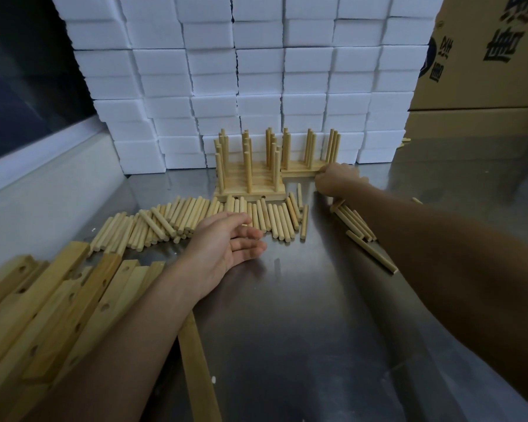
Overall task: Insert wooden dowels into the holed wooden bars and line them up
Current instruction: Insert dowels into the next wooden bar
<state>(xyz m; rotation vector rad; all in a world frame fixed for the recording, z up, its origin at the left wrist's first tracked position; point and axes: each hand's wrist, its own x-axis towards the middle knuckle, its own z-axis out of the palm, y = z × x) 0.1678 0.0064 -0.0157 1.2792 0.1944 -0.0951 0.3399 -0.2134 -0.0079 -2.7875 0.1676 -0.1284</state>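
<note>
Several finished bars (250, 190) with upright dowels stand packed together at the back of the steel table. A second group of doweled bars (302, 170) stands to their right. My right hand (333, 181) reaches far forward and grips the right end of that second group. My left hand (229, 242) lies relaxed and open on the table, fingers resting by a long row of loose dowels (195, 217). More loose dowels (363, 233) lie partly under my right forearm. Holed bars without dowels (58, 300) are heaped at the near left.
A wall of stacked white foam blocks (256, 80) rises right behind the doweled bars. Cardboard boxes (485, 71) stand at the back right. A single thin wooden bar (198, 367) lies near the front edge. Bare steel table (302, 315) stretches between my arms.
</note>
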